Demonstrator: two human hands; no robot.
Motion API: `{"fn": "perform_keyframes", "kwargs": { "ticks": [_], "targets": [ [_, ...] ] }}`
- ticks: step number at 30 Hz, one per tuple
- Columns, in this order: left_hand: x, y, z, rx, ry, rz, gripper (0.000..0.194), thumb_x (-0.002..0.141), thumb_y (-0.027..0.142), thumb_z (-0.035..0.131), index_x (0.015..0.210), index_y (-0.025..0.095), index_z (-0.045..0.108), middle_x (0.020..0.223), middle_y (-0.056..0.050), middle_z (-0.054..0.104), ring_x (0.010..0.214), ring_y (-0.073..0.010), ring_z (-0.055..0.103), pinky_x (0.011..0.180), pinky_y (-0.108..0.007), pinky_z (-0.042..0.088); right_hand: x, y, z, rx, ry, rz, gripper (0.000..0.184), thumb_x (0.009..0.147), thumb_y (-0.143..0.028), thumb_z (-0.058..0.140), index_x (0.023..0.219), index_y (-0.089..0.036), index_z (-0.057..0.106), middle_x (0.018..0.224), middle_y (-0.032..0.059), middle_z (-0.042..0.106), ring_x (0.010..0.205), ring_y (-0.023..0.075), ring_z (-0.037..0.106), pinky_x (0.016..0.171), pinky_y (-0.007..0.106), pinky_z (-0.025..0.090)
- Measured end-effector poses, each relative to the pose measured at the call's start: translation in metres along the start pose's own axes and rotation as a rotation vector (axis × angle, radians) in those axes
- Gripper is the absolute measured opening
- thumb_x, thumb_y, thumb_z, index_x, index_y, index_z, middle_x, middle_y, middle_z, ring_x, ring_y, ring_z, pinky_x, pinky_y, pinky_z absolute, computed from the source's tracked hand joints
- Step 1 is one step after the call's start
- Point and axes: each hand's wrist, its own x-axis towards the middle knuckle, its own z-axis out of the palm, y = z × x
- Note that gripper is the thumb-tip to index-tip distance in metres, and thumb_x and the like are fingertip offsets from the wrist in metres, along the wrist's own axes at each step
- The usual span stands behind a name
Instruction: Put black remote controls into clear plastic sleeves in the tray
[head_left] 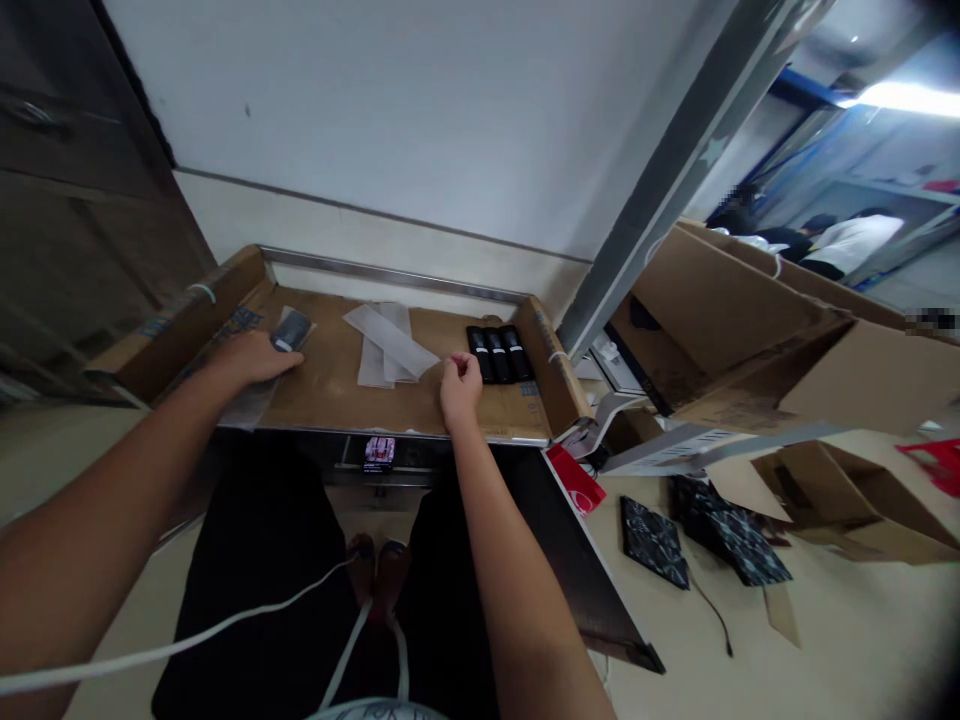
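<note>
On the cardboard-lined work tray (322,400), my left hand (251,358) is closed at a dark, flat item in a clear plastic sleeve (291,328). My thumb lies along its near edge, and the other fingers are partly hidden. My right hand (460,390) has its fingers curled into a pinch; whatever is in them cannot be made out. Just right of that hand, three slim black items (499,355) with small white labels lie side by side. Between my hands, several empty clear plastic sleeves (390,345) overlap loosely on the cardboard.
Cardboard walls (551,365) border the tray's sides. Below its front edge is a lit phone screen (379,454). A large cardboard box (750,320) stands at right, with dark patterned panels (652,540) on the floor. A white cable crosses my lap. Other people work far off.
</note>
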Motion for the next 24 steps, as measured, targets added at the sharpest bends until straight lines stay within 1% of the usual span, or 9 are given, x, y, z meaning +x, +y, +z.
{"fn": "perform_keyframes", "kwargs": {
  "ticks": [4,6,7,9,10,13,17,21,24],
  "targets": [
    [-0.075,0.003,0.008,-0.069,0.188,-0.037,0.033,0.073,0.044,0.071,0.085,0.018,0.055,0.079,-0.003,0.058,0.08,-0.0223,0.057,0.076,-0.035,0.048,-0.049,-0.014,-0.01,0.046,-0.054,-0.116,0.02,0.091,-0.04,0.051,0.088,-0.021,0.056,0.079,0.0015,0.059,0.075,0.0173,0.057,0.076,0.03,0.049],
    [-0.119,0.008,0.018,-0.334,0.288,-0.01,0.031,0.073,0.042,0.067,0.091,0.019,0.057,0.082,-0.002,0.061,0.076,-0.0206,0.058,0.074,-0.033,0.049,-0.097,-0.018,-0.014,0.047,-0.272,-0.149,0.02,0.091,-0.042,0.057,0.088,-0.022,0.058,0.078,0.0015,0.061,0.074,0.0172,0.058,0.076,0.03,0.05],
    [-0.142,0.011,0.026,-0.488,0.286,-0.032,0.034,0.072,0.045,0.067,0.093,0.02,0.058,0.083,-0.002,0.063,0.076,-0.0212,0.06,0.073,-0.034,0.051,-0.122,-0.018,-0.015,0.063,-0.427,-0.127,0.02,0.089,-0.041,0.062,0.095,-0.022,0.061,0.084,0.0026,0.065,0.079,0.0179,0.062,0.08,0.031,0.051],
    [-0.186,0.017,0.046,-0.724,0.174,-0.141,0.04,0.067,0.052,0.073,0.092,0.023,0.061,0.081,-0.002,0.068,0.074,-0.0234,0.064,0.069,-0.035,0.055,-0.169,-0.011,-0.015,0.125,-0.658,0.025,0.049,0.079,-0.039,0.077,0.122,-0.023,0.059,0.108,0.0055,0.07,0.099,0.0213,0.065,0.094,0.035,0.051],
    [-0.206,0.019,0.058,-0.791,0.099,-0.184,0.041,0.064,0.053,0.077,0.09,0.024,0.062,0.08,-0.002,0.069,0.073,-0.0243,0.066,0.068,-0.036,0.056,-0.188,-0.004,-0.014,0.159,-0.745,0.138,0.056,0.076,-0.039,0.079,0.125,-0.024,0.058,0.113,0.005,0.069,0.104,0.0216,0.065,0.094,0.034,0.051],
    [-0.249,0.018,0.088,-0.916,-0.025,-0.28,0.046,0.055,0.052,0.085,0.086,0.025,0.066,0.079,-0.003,0.073,0.074,-0.0264,0.07,0.071,-0.039,0.06,-0.22,0.024,-0.011,0.158,-0.935,0.384,0.044,0.072,-0.038,0.082,0.11,-0.022,0.065,0.099,0.0,0.069,0.09,0.0182,0.066,0.08,0.029,0.053],
    [-0.257,-0.005,0.1,-0.925,0.013,-0.351,0.049,0.058,0.062,0.083,0.085,0.024,0.069,0.08,-0.004,0.074,0.076,-0.0269,0.071,0.07,-0.038,0.06,-0.222,0.052,-0.014,0.159,-1.025,0.651,0.043,0.064,-0.037,0.087,0.097,-0.019,0.067,0.076,-0.0039,0.065,0.066,0.0135,0.063,0.061,0.025,0.049],
    [-0.234,-0.028,0.082,-0.836,0.122,-0.294,0.051,0.079,0.07,0.065,0.096,0.023,0.074,0.094,-0.005,0.076,0.087,-0.0269,0.072,0.072,-0.035,0.06,-0.212,0.053,-0.025,0.203,-1.164,0.872,0.063,0.048,-0.042,0.095,0.1,-0.019,0.068,0.074,-0.0031,0.068,0.063,0.0139,0.065,0.062,0.027,0.052],
    [-0.223,-0.032,0.065,-0.707,0.1,-0.177,0.048,0.084,0.068,0.06,0.095,0.025,0.077,0.1,-0.006,0.076,0.093,-0.0272,0.071,0.073,-0.033,0.059,-0.207,0.048,-0.032,0.246,-1.233,0.931,0.067,0.041,-0.045,0.096,0.097,-0.018,0.069,0.078,-0.0014,0.071,0.065,0.0143,0.066,0.066,0.028,0.053]
  ]
}}
